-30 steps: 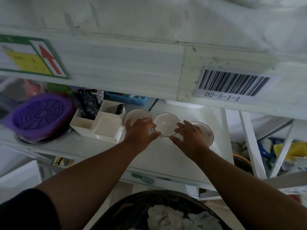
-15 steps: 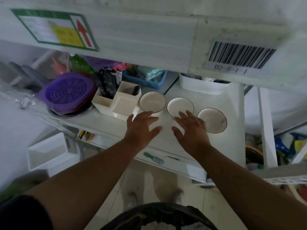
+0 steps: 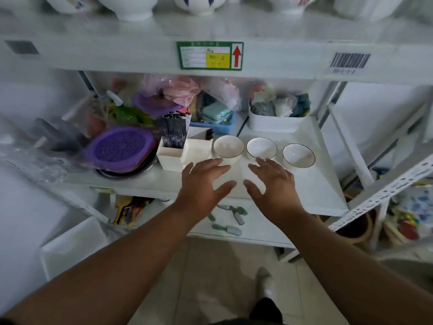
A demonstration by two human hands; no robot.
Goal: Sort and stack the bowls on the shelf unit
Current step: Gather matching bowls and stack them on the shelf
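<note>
Three small white bowls with thin dark rims stand side by side on the white middle shelf (image 3: 311, 191): the left bowl (image 3: 228, 147), the middle bowl (image 3: 261, 147) and the right bowl (image 3: 298, 154). My left hand (image 3: 203, 184) hovers with fingers spread just in front of the left bowl and holds nothing. My right hand (image 3: 271, 182) is spread the same way in front of the middle bowl, its fingertips close to the rim. Several larger white bowls (image 3: 196, 3) stand on the upper shelf.
Left of the bowls stand a white divided organiser (image 3: 185, 151) and a purple strainer (image 3: 121, 150). A white bin of cloths (image 3: 276, 123) and a blue tray (image 3: 216, 127) sit behind. A lower shelf holds small tools (image 3: 230, 218). Metal shelf uprights rise at right.
Both hands have drawn back from the bowls toward the shelf's front edge. The camera has pulled back and tilted up, so the upper shelf with its bowls has come into sight.
</note>
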